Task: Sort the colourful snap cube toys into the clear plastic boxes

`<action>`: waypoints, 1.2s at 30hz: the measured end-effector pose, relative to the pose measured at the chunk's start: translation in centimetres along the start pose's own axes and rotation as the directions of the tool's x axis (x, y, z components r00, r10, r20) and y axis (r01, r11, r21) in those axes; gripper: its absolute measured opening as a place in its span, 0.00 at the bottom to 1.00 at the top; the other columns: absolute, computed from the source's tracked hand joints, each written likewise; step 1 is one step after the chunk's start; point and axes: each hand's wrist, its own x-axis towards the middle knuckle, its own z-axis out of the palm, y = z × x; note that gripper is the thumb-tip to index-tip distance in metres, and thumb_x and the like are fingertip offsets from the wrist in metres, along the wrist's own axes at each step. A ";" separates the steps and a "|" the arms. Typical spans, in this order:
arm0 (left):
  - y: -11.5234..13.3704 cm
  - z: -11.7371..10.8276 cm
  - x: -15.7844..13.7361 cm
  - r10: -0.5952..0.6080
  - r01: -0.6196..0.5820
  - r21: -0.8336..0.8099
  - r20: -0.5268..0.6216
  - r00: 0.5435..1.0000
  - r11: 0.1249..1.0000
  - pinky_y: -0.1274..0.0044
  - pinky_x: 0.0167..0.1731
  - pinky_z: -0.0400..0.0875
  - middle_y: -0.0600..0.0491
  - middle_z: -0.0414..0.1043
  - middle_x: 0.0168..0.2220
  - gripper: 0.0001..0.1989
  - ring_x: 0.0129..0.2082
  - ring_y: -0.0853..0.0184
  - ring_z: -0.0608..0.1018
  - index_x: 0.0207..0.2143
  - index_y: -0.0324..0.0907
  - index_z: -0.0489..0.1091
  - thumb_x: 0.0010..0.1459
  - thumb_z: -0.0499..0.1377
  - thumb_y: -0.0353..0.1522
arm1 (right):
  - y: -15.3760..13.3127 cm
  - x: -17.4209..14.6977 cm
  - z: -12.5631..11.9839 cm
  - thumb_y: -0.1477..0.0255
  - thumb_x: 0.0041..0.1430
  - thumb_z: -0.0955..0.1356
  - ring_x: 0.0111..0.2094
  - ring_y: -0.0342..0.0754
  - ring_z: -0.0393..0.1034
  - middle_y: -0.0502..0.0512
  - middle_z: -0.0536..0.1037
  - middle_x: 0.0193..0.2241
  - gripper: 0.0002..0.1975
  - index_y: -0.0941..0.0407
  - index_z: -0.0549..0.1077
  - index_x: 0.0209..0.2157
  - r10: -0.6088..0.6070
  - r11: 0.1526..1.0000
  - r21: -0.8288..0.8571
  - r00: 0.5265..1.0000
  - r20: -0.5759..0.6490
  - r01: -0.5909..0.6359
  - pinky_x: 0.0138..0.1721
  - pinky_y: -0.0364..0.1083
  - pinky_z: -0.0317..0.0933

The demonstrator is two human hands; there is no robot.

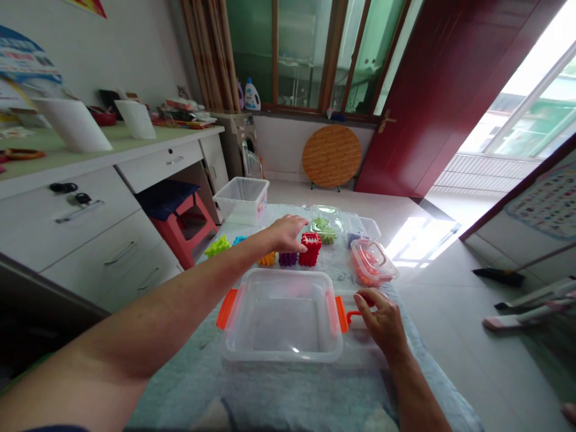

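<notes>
My left hand (288,233) reaches across the table with thumb and fingers apart, close to the left side of a red stack of knobby plastic blocks (309,249). Whether it touches the stack is hard to tell. Left of the red stack stand purple blocks (288,258) and orange blocks (267,258), partly hidden by my left arm. In front lies a clear plastic box (288,315) with orange side latches. My right hand (381,317) hovers or rests loosely beside its right latch, fingers apart, over a clear lid with an orange handle (353,314).
Green blocks (218,246) lie left. Behind stand a larger clear bin (242,201) and a lidded box of green pieces (324,227). A lidded box of red pieces (372,263) sits right, near the table edge. A red stool (180,222) stands by the desk.
</notes>
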 end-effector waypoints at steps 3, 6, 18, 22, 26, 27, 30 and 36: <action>0.6 1.0 2.3 -0.056 0.045 0.100 0.104 0.993 0.994 0.66 0.52 0.63 0.37 0.70 0.55 0.34 0.54 0.47 0.70 0.51 0.37 0.70 0.39 0.69 0.38 | -0.2 0.0 -0.2 0.63 0.63 0.64 0.29 0.48 0.69 0.53 0.76 0.27 0.13 0.55 0.73 0.29 -0.004 1.000 0.003 0.999 -0.033 0.004 0.34 0.45 0.63; 1.3 1.2 3.4 -0.075 0.045 0.177 0.171 0.982 0.983 0.66 0.45 0.67 0.36 0.73 0.50 0.33 0.49 0.46 0.74 0.48 0.37 0.71 0.38 0.69 0.40 | -0.3 0.0 -0.2 0.64 0.63 0.64 0.29 0.48 0.69 0.53 0.76 0.26 0.12 0.54 0.72 0.29 -0.006 1.000 0.001 0.999 -0.051 0.006 0.34 0.45 0.63; 1.7 1.7 4.5 -0.088 0.010 0.271 0.280 0.956 0.963 0.75 0.32 0.69 0.48 0.78 0.41 0.22 0.38 0.59 0.79 0.43 0.42 0.72 0.41 0.64 0.35 | 0.1 -0.1 0.0 0.65 0.63 0.65 0.28 0.46 0.67 0.52 0.75 0.26 0.11 0.55 0.73 0.29 -0.061 0.998 0.013 0.992 -0.109 0.063 0.33 0.44 0.62; 1.7 1.8 4.3 -0.087 0.013 0.257 0.281 0.956 0.966 0.76 0.30 0.67 0.49 0.78 0.40 0.23 0.37 0.60 0.78 0.43 0.42 0.72 0.40 0.64 0.34 | 0.0 0.1 0.0 0.65 0.63 0.65 0.28 0.46 0.67 0.52 0.75 0.26 0.11 0.55 0.73 0.29 -0.064 0.998 0.018 0.992 -0.108 0.066 0.32 0.44 0.62; 1.9 1.7 4.1 -0.078 0.010 0.243 0.269 0.960 0.970 0.77 0.28 0.65 0.49 0.78 0.39 0.21 0.35 0.61 0.78 0.41 0.41 0.72 0.40 0.63 0.33 | 0.1 0.2 0.0 0.66 0.63 0.65 0.28 0.46 0.67 0.51 0.75 0.26 0.11 0.55 0.73 0.29 -0.060 0.998 0.018 0.992 -0.109 0.062 0.32 0.44 0.62; 2.0 1.6 4.1 -0.071 0.007 0.238 0.264 0.962 0.971 0.77 0.28 0.64 0.49 0.78 0.39 0.21 0.35 0.61 0.78 0.41 0.41 0.72 0.40 0.63 0.33 | 0.1 0.1 0.0 0.66 0.63 0.65 0.28 0.45 0.67 0.51 0.75 0.26 0.11 0.55 0.73 0.29 -0.059 0.998 0.019 0.992 -0.109 0.061 0.32 0.44 0.62; 2.1 1.1 4.1 -0.050 -0.003 0.228 0.227 0.973 0.974 0.77 0.27 0.64 0.49 0.77 0.37 0.20 0.34 0.62 0.77 0.40 0.41 0.72 0.41 0.64 0.34 | 0.1 0.1 -0.1 0.66 0.63 0.65 0.28 0.45 0.67 0.51 0.74 0.26 0.11 0.55 0.73 0.29 -0.058 0.998 0.018 0.992 -0.110 0.061 0.32 0.44 0.62; 2.3 -1.4 2.6 0.043 -0.064 0.190 0.112 0.993 0.980 0.77 0.31 0.65 0.50 0.77 0.36 0.18 0.33 0.63 0.77 0.39 0.40 0.71 0.44 0.64 0.37 | 0.1 0.1 0.0 0.66 0.63 0.65 0.27 0.45 0.67 0.51 0.74 0.25 0.11 0.56 0.72 0.28 -0.069 0.997 0.011 0.991 -0.111 0.070 0.32 0.44 0.62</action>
